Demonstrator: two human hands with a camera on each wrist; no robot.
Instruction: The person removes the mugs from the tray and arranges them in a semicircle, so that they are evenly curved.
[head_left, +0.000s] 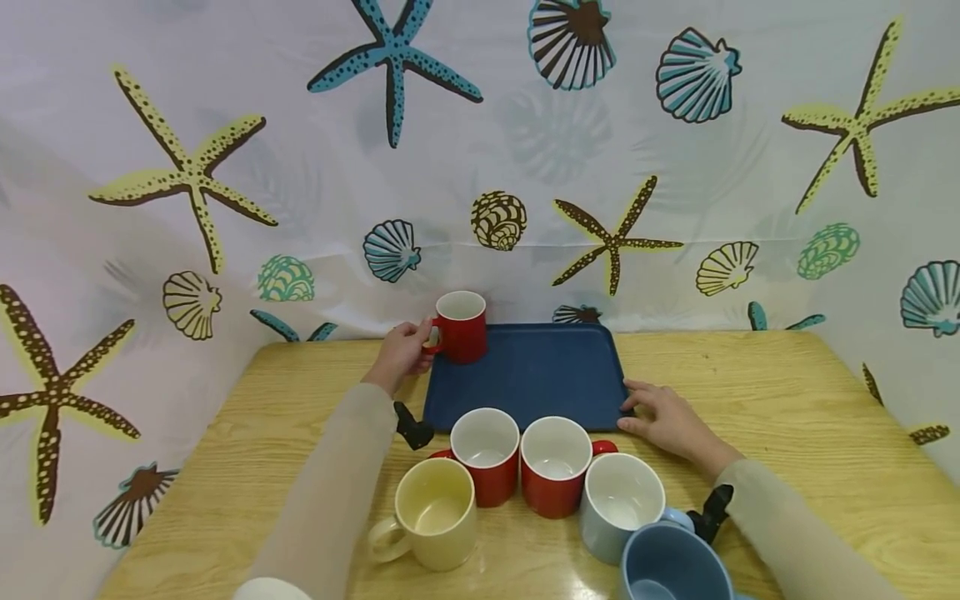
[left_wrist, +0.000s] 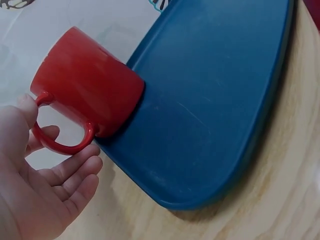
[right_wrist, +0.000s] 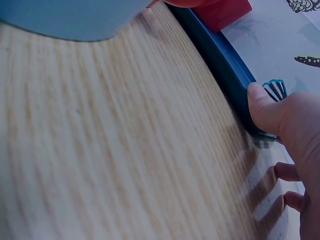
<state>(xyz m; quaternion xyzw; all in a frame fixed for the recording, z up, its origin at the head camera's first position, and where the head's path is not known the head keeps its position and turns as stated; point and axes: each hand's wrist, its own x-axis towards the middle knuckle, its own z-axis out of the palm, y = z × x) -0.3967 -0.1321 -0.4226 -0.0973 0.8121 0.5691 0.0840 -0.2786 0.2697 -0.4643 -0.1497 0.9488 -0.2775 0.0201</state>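
Observation:
At the back left of the blue tray (head_left: pixel 555 375) stands a red mug (head_left: pixel 462 337), upright and white inside. My left hand (head_left: pixel 405 354) pinches its handle (left_wrist: pixel 62 147) between thumb and forefinger; the other fingers lie loosely below in the left wrist view. My right hand (head_left: pixel 663 417) touches the tray's front right corner. Its thumb (right_wrist: pixel 262 102) rests against the tray edge, with other fingertips down by the table. Two more red mugs, one left (head_left: pixel 495 483) and one right (head_left: pixel 547 492), stand just in front of the tray.
Nearer me are a yellow mug (head_left: pixel 442 533), a light blue mug (head_left: pixel 603 529) and a darker blue mug (head_left: pixel 675 567), close together on the wooden table (head_left: pixel 787 400). A cloth (head_left: pixel 450 167) with starfish and shells hangs behind the table and along its sides.

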